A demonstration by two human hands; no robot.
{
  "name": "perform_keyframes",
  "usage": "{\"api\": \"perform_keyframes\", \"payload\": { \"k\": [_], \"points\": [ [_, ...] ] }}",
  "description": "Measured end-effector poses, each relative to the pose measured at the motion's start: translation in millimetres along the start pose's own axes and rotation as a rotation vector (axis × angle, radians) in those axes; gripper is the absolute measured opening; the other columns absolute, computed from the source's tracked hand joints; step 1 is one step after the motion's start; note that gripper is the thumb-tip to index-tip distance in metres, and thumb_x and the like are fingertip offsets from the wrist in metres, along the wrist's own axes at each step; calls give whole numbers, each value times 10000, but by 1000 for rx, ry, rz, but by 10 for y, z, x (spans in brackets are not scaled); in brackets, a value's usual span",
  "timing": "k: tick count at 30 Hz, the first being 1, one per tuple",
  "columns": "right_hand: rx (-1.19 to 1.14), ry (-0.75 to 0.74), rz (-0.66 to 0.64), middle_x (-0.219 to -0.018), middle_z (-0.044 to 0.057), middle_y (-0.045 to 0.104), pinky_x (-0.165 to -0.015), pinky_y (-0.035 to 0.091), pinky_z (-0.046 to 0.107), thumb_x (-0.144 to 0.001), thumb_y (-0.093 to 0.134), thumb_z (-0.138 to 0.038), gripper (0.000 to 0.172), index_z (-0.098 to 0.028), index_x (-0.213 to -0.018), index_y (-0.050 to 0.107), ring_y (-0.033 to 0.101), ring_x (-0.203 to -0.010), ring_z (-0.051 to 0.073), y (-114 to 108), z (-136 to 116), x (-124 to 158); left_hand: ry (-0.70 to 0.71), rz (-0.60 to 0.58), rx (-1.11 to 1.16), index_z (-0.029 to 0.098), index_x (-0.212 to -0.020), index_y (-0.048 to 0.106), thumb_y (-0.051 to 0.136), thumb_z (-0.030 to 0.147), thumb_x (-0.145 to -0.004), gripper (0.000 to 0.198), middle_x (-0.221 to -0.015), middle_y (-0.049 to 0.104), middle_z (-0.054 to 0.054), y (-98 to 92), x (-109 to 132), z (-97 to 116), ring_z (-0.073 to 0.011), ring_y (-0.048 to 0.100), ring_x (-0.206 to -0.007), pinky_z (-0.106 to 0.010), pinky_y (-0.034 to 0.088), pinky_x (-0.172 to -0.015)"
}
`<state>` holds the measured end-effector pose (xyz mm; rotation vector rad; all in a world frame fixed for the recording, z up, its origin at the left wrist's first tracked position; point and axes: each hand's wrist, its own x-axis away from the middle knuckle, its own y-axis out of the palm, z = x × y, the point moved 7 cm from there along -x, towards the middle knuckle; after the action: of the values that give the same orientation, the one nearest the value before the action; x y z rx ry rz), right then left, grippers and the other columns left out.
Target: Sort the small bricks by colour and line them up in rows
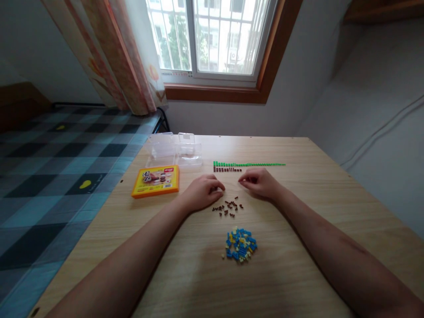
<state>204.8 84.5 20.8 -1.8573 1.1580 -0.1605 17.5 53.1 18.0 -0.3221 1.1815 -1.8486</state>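
My left hand [202, 191] rests on the wooden table [314, 198], fingers curled in a pinch beside a loose scatter of tiny brown bricks [229, 207]. My right hand [259, 182] lies just right of that scatter, also curled in a pinch; what either pinch holds is too small to make out. Beyond the hands runs a long row of green bricks [248, 164] with a shorter row of brown bricks [227, 169] below it. A small heap of blue and yellow bricks [241, 244] sits nearer to me.
An orange box [155, 181] lies at the left, with a clear plastic case [175, 150] opened behind it. A bed with a checked blue cover [59, 176] adjoins the table's left edge. A window and curtain stand behind.
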Motion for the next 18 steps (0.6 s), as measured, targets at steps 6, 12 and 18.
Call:
{"api": "perform_keyframes", "payload": {
  "k": [6, 12, 18],
  "points": [
    [-128, -14, -287, -706, 17, 690, -581, 431, 227, -818, 665, -225, 134, -201, -844, 795, 565, -612, 108, 162, -171, -3, 17, -63, 130, 229, -900, 798, 683, 220, -841, 130, -883, 668, -39, -2, 9, -25, -153, 628, -804, -287, 493, -770],
    [-153, 10, -322, -686, 15, 675, -542, 400, 217, -782, 731, -280, 146, -171, -859, 792, 548, -591, 107, 206, -117, 3, 30, -133, 70, 268, -932, 809, 686, 249, -848, 151, -897, 667, -42, 59, 14, 57, -177, 621, -858, -316, 485, -808],
    [-112, -71, -310, -710, 0, 682, -598, 398, 218, -767, 697, -181, 121, -192, -841, 792, 559, -629, 105, 224, -205, -6, 29, -173, 20, 284, -946, 807, 697, 250, -842, 156, -922, 670, -41, 81, 12, 121, -192, 618, -890, -330, 474, -828]
  ]
}}
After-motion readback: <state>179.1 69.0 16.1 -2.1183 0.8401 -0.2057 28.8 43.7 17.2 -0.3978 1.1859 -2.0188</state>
